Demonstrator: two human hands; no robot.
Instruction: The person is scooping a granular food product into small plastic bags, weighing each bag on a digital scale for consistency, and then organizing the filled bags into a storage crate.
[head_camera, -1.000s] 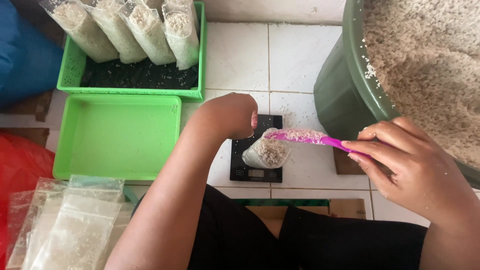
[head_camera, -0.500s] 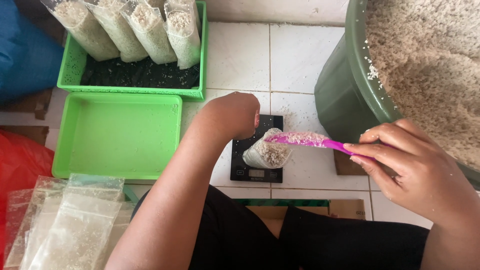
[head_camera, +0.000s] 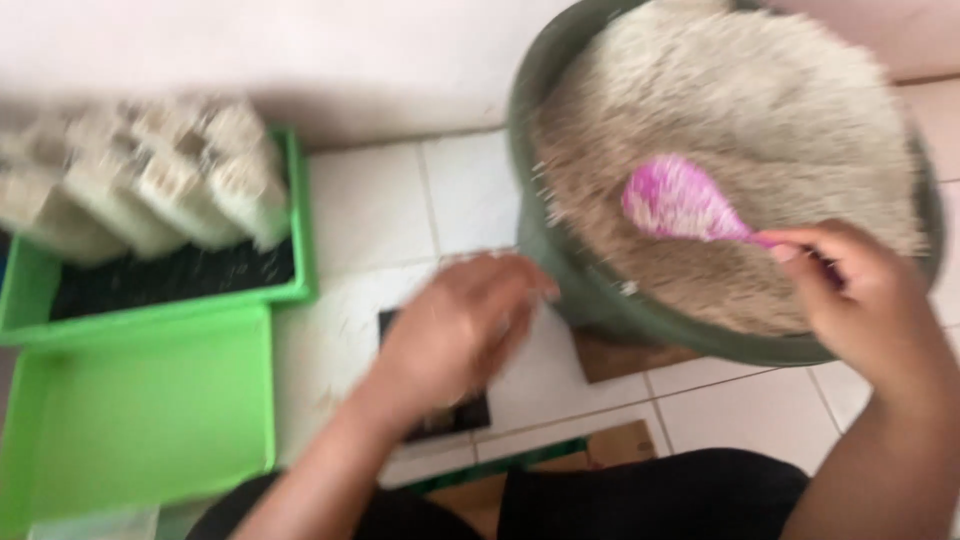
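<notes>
The right hand (head_camera: 860, 295) is closed around the handle of a pink scoop (head_camera: 680, 200), whose broad head lies on the pale grain heaped in a big dark green tub (head_camera: 560, 290) at the far right. The hand sits at the tub's near right rim, just over the grain. The tub stands on a brown board (head_camera: 625, 358) on the white tiled floor (head_camera: 370, 200).

To the left, the left hand (head_camera: 455, 325) hovers over a small black scale (head_camera: 445, 415) just beside the tub's left wall; it is blurred, fingers loosely curled downward, and whether it grips anything cannot be told.

Farther left lie two bright green trays. The near tray (head_camera: 140, 400) shows a bare green bottom. The far tray (head_camera: 160, 305) has a dark bottom and holds a row of clear bags filled with grain (head_camera: 150, 185), standing upright and leaning together, blurred. At the near left corner a bit of clear plastic (head_camera: 100, 522) shows beside the person's dark clothing (head_camera: 650, 500).
</notes>
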